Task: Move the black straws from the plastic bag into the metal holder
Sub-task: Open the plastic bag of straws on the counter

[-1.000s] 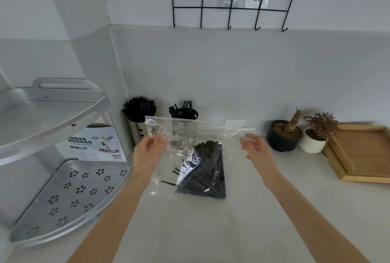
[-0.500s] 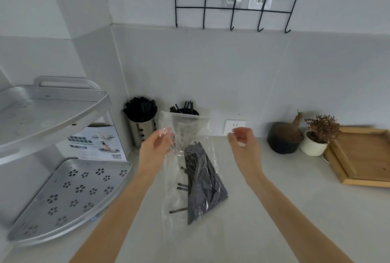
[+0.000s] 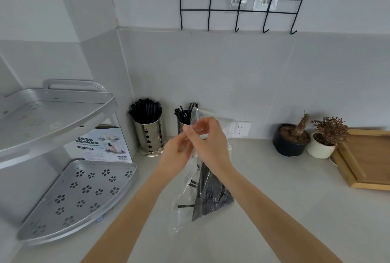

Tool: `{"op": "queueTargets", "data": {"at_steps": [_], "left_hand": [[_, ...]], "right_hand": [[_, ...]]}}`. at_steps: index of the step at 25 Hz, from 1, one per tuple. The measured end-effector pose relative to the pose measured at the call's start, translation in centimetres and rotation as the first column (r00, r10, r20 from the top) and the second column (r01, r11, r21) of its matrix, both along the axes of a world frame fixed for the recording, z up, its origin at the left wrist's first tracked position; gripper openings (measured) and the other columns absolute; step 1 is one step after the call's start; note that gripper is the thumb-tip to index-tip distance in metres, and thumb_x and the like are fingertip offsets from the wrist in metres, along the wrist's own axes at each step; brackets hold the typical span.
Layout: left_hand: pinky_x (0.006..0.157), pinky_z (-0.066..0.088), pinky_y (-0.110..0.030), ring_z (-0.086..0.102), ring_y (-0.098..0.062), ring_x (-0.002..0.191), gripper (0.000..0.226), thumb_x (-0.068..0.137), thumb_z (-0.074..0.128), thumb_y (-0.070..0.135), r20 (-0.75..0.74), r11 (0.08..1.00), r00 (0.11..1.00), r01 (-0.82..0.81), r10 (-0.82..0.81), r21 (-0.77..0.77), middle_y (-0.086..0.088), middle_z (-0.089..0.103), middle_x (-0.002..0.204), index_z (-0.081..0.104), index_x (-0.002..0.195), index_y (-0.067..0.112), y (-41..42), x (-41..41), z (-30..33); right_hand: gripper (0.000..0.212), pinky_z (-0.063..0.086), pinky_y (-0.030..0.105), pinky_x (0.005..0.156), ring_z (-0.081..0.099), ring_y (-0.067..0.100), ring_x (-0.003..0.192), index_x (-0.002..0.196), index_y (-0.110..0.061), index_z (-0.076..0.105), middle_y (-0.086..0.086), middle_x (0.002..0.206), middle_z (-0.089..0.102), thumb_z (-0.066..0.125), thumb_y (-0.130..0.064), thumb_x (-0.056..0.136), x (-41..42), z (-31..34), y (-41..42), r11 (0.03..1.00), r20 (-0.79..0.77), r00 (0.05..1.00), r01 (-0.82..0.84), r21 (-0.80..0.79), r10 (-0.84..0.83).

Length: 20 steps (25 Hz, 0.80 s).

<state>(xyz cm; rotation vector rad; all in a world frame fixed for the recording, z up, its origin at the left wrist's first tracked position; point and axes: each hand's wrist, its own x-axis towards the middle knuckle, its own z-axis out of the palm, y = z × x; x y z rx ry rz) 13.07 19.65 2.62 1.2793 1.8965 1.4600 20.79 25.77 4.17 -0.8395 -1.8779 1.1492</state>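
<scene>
Clear thin plastic bag (image 3: pixel 205 180) hangs upright over the grey table (image 3: pixel 274 199), bundle of black straws (image 3: pixel 213 195) sagging at its bottom. Left hand (image 3: pixel 176 157) and right hand (image 3: pixel 209 144) both pinch the bag's mouth. Film likely slippery, straws light; best gripped as a bundle mid-length. Half-filled shiny metal holder (image 3: pixel 183 122) stands just behind.

- Both hands, left hand (image 3: pixel 176 155) and right hand (image 3: pixel 209 142), pinch the top of a clear plastic bag (image 3: pixel 190 195), close together.
- A bundle of thin black straws (image 3: pixel 213 195) sags inside it, above the pale grey tabletop (image 3: pixel 274 210).
- Two perforated shiny metal holders stand behind: left holder (image 3: pixel 148 138) full, right holder (image 3: pixel 182 124) partly hidden.
</scene>
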Motion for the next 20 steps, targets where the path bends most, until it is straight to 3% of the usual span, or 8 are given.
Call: {"op": "queueTargets", "data": {"at_steps": [2,5,7,9,11,13,16,20], "left_hand": [[0.074,0.047,-0.016,0.062,0.000,0.075,0.035,0.092,0.039,0.004,-0.017,1.000,1.000,0.003,-0.003,-0.005,0.003,0.068,0.090,0.056,0.119,0.016,-0.1,0.0,0.1],[0.076,0.050,-0.031,0.061,-0.014,0.076,0.033,0.093,0.039,0.011,-0.016,1.000,1.000,-0.003,0.003,0.024,-0.007,0.071,0.094,0.057,0.117,0.026,-0.1,0.0,0.0],[0.077,0.054,-0.033,0.063,-0.008,0.076,0.031,0.094,0.039,0.014,-0.007,0.999,1.000,-0.013,0.013,0.031,0.005,0.070,0.089,0.055,0.114,0.032,0.0,0.0,-0.1],[0.080,0.054,-0.039,0.066,-0.015,0.080,0.030,0.094,0.039,0.017,-0.034,0.999,0.998,-0.044,0.045,0.032,0.023,0.069,0.079,0.057,0.105,0.037,0.0,-0.3,-0.2],[0.084,0.053,-0.043,0.067,-0.020,0.083,0.031,0.094,0.040,0.015,-0.049,0.996,0.995,-0.081,0.083,0.033,0.020,0.069,0.084,0.060,0.096,0.038,-0.2,-0.8,-0.4],[0.084,0.053,-0.038,0.068,-0.011,0.078,0.030,0.094,0.038,0.011,-0.040,0.993,0.992,-0.117,0.118,0.033,0.009,0.069,0.086,0.062,0.093,0.029,-0.4,-1.5,-0.9],[0.072,0.052,-0.015,0.064,0.008,0.069,0.027,0.094,0.036,0.009,-0.007,0.986,0.986,-0.165,0.166,0.020,0.015,0.066,0.082,0.062,0.102,0.013,-0.6,-2.2,-0.9],[0.067,0.052,-0.036,0.064,-0.023,0.074,0.029,0.094,0.039,0.014,-0.025,0.982,0.982,-0.188,0.188,-0.010,0.025,0.068,0.066,0.062,0.091,0.031,-0.7,-2.6,-0.3]], "right_hand": [[0.016,0.042,0.011,0.072,0.054,0.000,0.083,0.091,-0.022,0.049,0.004,0.105,0.059,0.061,-0.029,0.084,0.1,-0.1,0.5,1.000,-0.008,1.000,0.010,-0.004,-0.010],[0.008,0.041,0.004,0.066,0.052,-0.006,0.079,0.093,-0.019,0.057,0.000,0.104,0.058,0.056,-0.024,0.087,0.4,-0.5,1.0,1.000,0.015,1.000,-0.016,0.001,0.016],[0.010,0.041,0.002,0.065,0.052,-0.006,0.078,0.095,-0.014,0.060,-0.002,0.100,0.057,0.054,-0.019,0.089,0.6,-0.6,1.1,0.999,0.001,1.000,-0.018,0.027,0.018],[0.006,0.040,0.000,0.064,0.053,-0.006,0.077,0.092,-0.015,0.058,-0.002,0.094,0.060,0.052,-0.016,0.090,0.9,-0.6,1.3,0.999,-0.024,1.000,-0.017,0.040,0.018],[0.007,0.041,0.000,0.064,0.057,-0.002,0.076,0.087,-0.018,0.052,-0.003,0.085,0.064,0.049,-0.014,0.091,1.3,-0.6,1.7,0.999,-0.027,0.999,-0.022,0.023,0.023],[0.017,0.042,0.000,0.064,0.061,-0.004,0.069,0.079,-0.023,0.048,-0.007,0.075,0.064,0.046,-0.011,0.092,1.8,-0.5,2.1,1.000,-0.018,1.000,-0.025,0.004,0.025],[0.027,0.041,0.001,0.060,0.059,0.000,0.067,0.075,-0.028,0.044,-0.009,0.070,0.060,0.043,-0.007,0.092,2.5,0.0,2.9,1.000,-0.027,1.000,-0.006,-0.012,0.005],[0.018,0.039,0.005,0.059,0.052,0.009,0.068,0.082,-0.022,0.046,-0.007,0.072,0.058,0.043,-0.007,0.091,2.8,0.9,3.6,0.999,-0.022,1.000,-0.009,0.032,0.010]]}}
